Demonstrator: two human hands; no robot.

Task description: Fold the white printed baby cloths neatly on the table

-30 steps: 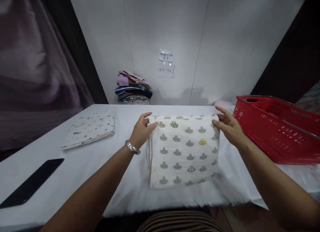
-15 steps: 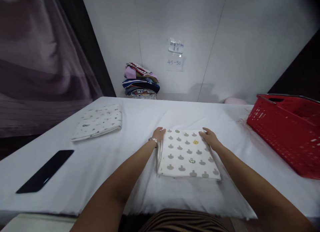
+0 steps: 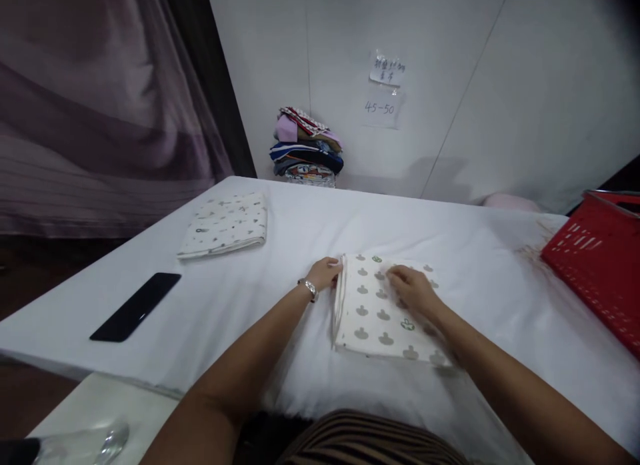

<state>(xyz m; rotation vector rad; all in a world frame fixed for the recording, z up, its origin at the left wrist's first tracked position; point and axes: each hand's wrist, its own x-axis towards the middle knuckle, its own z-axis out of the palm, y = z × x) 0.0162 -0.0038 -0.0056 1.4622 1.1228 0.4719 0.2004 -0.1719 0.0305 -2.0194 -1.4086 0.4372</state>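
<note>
A folded white cloth (image 3: 370,311) printed with grey mushroom shapes and a few green ones lies on the white-covered table (image 3: 300,218) in front of me. At its upper left edge, my left hand (image 3: 324,273), with a silver bracelet on the wrist, closes thumb and fingers on the folded layers. My right hand (image 3: 413,288) rests over the upper middle of the cloth. Its fingers are curled together, knuckles up, and the cloth beneath looks flat. Further left lies a second folded cloth (image 3: 225,225), white with small scattered prints.
A dark flat slab (image 3: 136,307) lies at the left of the table. The red plastic basket (image 3: 595,258) stands at the right. Folded fabrics (image 3: 307,148) are stacked by the back wall, below paper signs (image 3: 383,108). A transparent object (image 3: 113,441) sits lower left.
My right hand has moved left from the cloth's upper right corner onto its surface, and its fingers have curled. My left hand stays at the left edge. The view has turned leftward.
</note>
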